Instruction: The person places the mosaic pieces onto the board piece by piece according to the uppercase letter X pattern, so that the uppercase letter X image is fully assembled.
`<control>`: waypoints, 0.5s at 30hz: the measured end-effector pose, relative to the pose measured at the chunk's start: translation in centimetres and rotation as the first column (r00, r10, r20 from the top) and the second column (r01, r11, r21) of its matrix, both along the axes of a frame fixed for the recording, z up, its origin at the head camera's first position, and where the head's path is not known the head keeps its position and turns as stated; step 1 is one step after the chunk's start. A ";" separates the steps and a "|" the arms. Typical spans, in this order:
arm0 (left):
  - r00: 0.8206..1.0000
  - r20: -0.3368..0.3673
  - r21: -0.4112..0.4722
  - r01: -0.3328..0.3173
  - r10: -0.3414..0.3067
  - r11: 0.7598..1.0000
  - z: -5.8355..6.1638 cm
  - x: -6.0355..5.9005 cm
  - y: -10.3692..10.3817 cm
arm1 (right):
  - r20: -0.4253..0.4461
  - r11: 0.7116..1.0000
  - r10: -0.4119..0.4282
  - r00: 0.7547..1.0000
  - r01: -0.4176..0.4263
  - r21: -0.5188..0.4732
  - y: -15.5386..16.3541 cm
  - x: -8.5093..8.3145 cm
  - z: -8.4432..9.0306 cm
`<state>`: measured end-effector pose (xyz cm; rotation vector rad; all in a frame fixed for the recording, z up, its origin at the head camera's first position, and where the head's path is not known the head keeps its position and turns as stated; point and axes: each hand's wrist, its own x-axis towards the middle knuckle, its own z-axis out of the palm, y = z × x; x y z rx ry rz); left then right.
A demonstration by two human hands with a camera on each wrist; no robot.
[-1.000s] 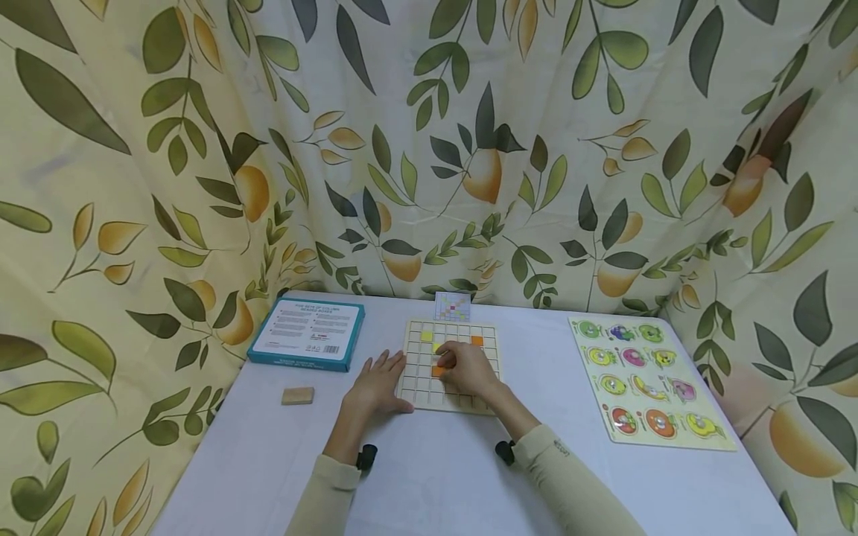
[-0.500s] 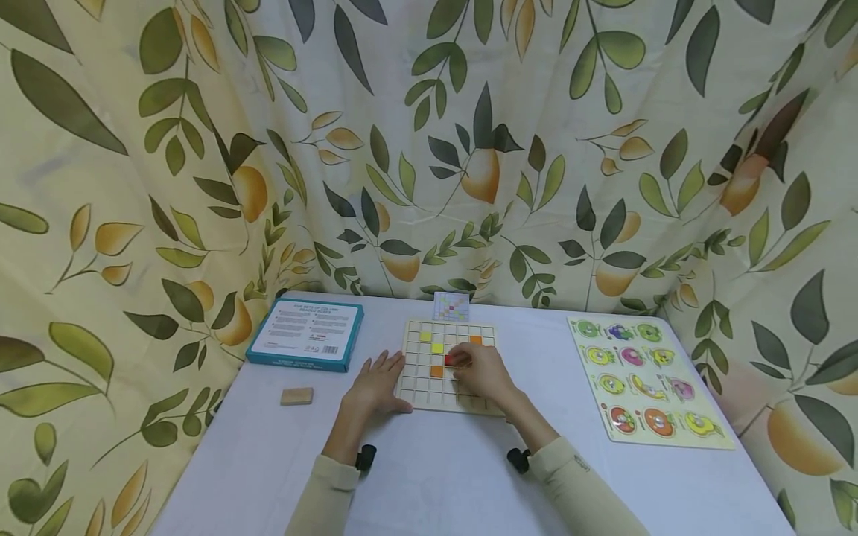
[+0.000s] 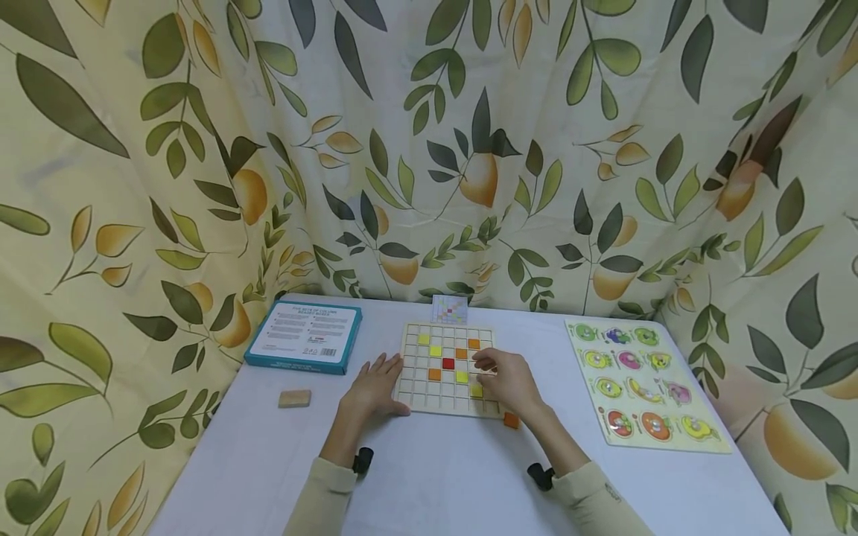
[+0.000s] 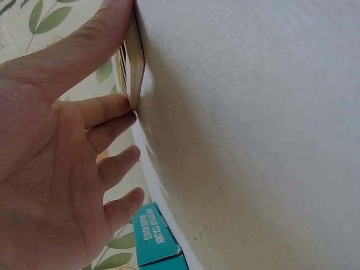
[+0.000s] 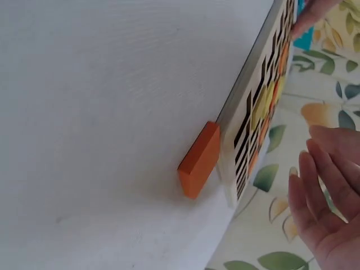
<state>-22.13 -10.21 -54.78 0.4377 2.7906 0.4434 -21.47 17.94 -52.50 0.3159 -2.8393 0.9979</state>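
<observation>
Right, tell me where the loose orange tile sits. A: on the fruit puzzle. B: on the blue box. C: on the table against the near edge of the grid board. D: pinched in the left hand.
C: the orange tile lies on the white table touching the near edge of the grid board, as the right wrist view also shows; neither hand holds it.

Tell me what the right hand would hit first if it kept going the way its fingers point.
Probably the orange tile in the grid board; the right hand points up-left over it, though depth is unclear.
</observation>
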 end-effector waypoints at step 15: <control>1.000 0.003 0.029 0.003 -0.003 1.000 0.4 0.4 -0.1 | -0.058 0.989 -0.062 0.996 0.068 0.127 3.0 1.7 -0.5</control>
